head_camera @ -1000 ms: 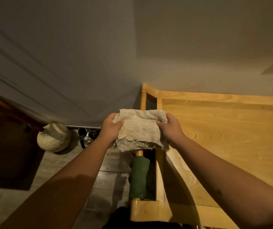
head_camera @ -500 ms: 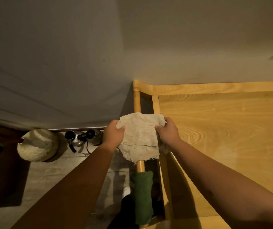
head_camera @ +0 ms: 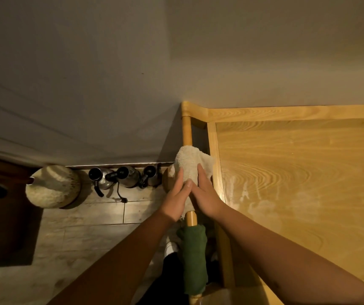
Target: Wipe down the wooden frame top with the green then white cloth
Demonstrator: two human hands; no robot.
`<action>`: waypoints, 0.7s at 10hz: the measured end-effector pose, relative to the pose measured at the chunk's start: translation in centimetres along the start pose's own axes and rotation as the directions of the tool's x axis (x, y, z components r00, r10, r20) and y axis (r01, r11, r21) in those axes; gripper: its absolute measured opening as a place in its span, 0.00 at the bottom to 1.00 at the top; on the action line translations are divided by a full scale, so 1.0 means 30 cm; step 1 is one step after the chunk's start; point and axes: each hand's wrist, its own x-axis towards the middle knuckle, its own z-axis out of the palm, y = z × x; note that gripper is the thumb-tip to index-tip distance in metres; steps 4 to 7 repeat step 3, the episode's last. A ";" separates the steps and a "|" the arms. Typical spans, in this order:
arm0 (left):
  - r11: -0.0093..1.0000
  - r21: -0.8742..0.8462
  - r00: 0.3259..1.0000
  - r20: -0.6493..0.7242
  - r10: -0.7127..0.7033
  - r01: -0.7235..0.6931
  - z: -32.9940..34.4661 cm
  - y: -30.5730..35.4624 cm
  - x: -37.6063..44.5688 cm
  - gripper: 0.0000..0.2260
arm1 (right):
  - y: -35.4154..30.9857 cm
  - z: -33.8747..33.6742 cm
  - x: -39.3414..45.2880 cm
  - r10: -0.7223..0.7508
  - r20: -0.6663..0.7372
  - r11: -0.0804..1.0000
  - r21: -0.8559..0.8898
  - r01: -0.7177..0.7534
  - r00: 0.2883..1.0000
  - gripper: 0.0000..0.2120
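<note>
Head view, wiping stage with the second cloth. Nearest the viewer, below both wrists, the green cloth [head_camera: 194, 258] hangs draped over the round wooden rail [head_camera: 186, 133], set aside and touching neither hand. Just beyond it a bare stretch of rail shows, and then the left hand [head_camera: 175, 198] and the right hand [head_camera: 205, 194] meet, thumbs nearly touching, both closed around the white cloth [head_camera: 191, 164], which is wrapped over the rail. The cloth bunches loosely past the fingertips, toward the far corner of the frame.

To the right of the right hand lies the flat wooden panel [head_camera: 297, 183], bearing pale streaks; whether these are damp marks or dust cannot be told. To the left of the left hand, lower on the tiled floor [head_camera: 101, 216], stand three dark kettles [head_camera: 123, 178] and a rounded pale object [head_camera: 52, 187], well apart from the work.

Judged technique: keep the cloth fully encircling the rail, grip evenly with both hands, and slide away in one stroke to the far corner joint [head_camera: 186, 108], flattening the loose bunch so no part is missed.
</note>
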 end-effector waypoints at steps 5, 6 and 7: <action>0.992 0.123 0.992 0.128 -0.018 0.002 -0.036 0.025 -0.007 0.31 | -0.004 -0.017 0.038 0.045 0.064 0.971 0.230 -0.058 0.997 0.34; 0.992 0.123 0.992 0.128 -0.018 0.002 -0.036 0.025 -0.007 0.31 | -0.004 -0.017 0.038 0.045 0.064 0.971 0.230 -0.058 0.997 0.34; 0.992 0.123 0.992 0.128 -0.018 0.002 -0.036 0.025 -0.007 0.31 | -0.004 -0.017 0.038 0.045 0.064 0.971 0.230 -0.058 0.997 0.34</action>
